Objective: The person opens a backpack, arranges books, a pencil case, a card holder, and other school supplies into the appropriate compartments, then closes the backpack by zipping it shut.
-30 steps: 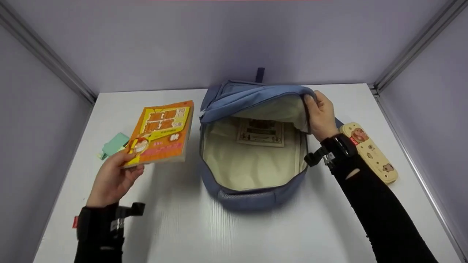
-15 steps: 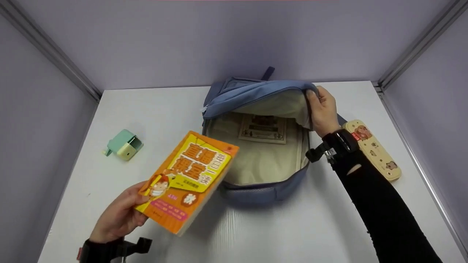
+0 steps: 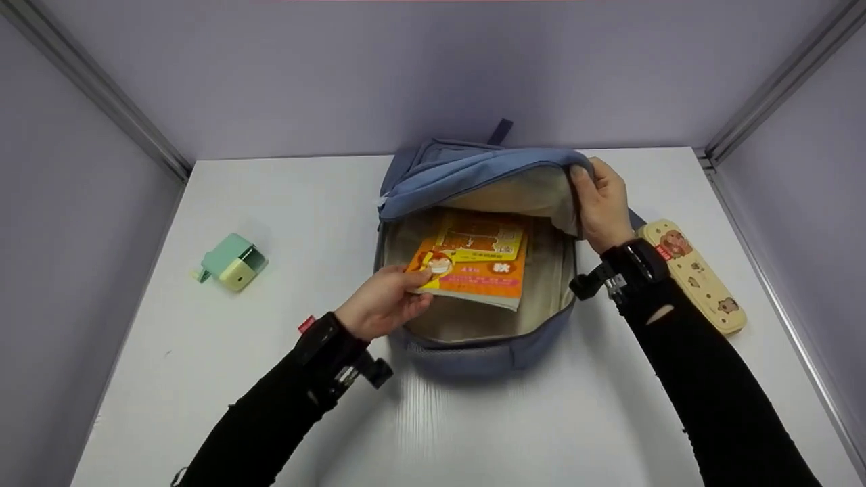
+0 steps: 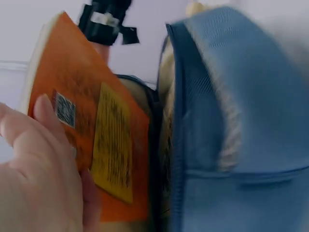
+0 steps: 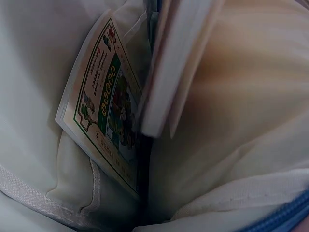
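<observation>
My left hand (image 3: 385,301) pinches the lower left corner of an orange and yellow book (image 3: 473,277), thumb on the cover. The book's far end is inside the mouth of the blue backpack (image 3: 467,358). In the left wrist view the book's orange back cover (image 4: 77,72) shows beside the bag's opening. My right hand (image 3: 604,206) grips the edge of the backpack's front flap (image 3: 487,177) and holds it up. Within the pale lining, the right wrist view shows another book (image 5: 104,104) with a green-bordered cover, next to the page edges of the orange book (image 5: 169,72).
On the white table (image 3: 291,203), a green and yellow pencil sharpener (image 3: 233,262) stands at the left. A cream pencil case (image 3: 693,277) with cartoon animals lies at the right, beside my right forearm. Grey-violet panels (image 3: 433,74) enclose the back and sides.
My left hand has carried the orange book rightward, from over the table's left side into the backpack's mouth. The sharpener, once partly covered, shows fully. The right hand keeps hold of the flap.
</observation>
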A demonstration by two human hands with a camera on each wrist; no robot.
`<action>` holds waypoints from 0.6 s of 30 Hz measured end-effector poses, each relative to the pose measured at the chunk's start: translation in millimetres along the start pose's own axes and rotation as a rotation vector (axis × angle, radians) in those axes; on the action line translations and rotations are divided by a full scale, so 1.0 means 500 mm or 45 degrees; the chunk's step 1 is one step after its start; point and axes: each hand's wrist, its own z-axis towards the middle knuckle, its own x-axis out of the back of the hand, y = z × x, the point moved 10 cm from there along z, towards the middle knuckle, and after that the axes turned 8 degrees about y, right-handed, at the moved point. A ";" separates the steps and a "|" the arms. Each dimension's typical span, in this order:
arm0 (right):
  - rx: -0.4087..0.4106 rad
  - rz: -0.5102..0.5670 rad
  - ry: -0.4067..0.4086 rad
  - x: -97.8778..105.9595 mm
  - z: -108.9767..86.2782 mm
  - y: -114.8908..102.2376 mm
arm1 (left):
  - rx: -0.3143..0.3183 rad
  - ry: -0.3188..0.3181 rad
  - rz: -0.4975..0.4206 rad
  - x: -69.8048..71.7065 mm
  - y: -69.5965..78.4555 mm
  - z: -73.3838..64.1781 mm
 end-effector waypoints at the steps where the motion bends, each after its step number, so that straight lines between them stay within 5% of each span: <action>1: 0.000 0.006 0.001 0.000 0.000 0.000 | -0.005 0.036 0.014 -0.002 0.005 0.014; 5: 0.012 0.019 0.007 0.001 0.001 -0.003 | -0.036 0.110 0.052 -0.014 0.019 0.072; 10: 0.018 0.026 0.014 0.001 0.005 -0.002 | -0.195 -0.002 0.058 -0.046 0.043 0.118; 15: -0.021 -0.026 -0.002 0.001 0.002 0.013 | -0.398 -0.240 0.322 -0.088 0.076 0.067; 18: -0.021 -0.068 0.000 0.004 -0.001 0.014 | -0.636 -0.214 0.525 -0.089 0.118 0.018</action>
